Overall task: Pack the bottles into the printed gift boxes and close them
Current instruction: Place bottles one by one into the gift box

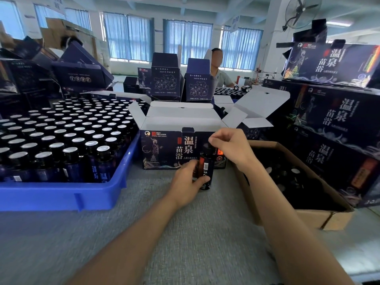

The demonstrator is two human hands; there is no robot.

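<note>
Step in hand: one bottle (206, 167) is up off the surface (185, 233), upright, just in front of the open gift box (164, 151). The left hand (186, 183) grips its lower body, fingers (202, 179) curled round the label. The right hand (230, 147) is at the top, fingertips (213, 140) pinching the cap. This reads as checking or tightening the cap before packing. The box interior cannot be seen from here, so how full it is cannot be told.

Next move, as judged: lift the bottle over the near wall of the box, clear of the small front tab (188, 130) that stands up right behind the cap, and lower it in upright.

Edges and room:
- Box flaps are splayed: left flap (135, 116), far flap (181, 109), right flap (234, 118). The top opening is free.
- The blue tray (61, 194), packed with capped bottles, sits just left of the box.
- An open cardboard carton (308, 217) crowds the near right; the right forearm passes over its corner.
- Stacked closed gift boxes (329, 112) wall off the far right.
- Bare surface lies near, between tray and carton.
</note>
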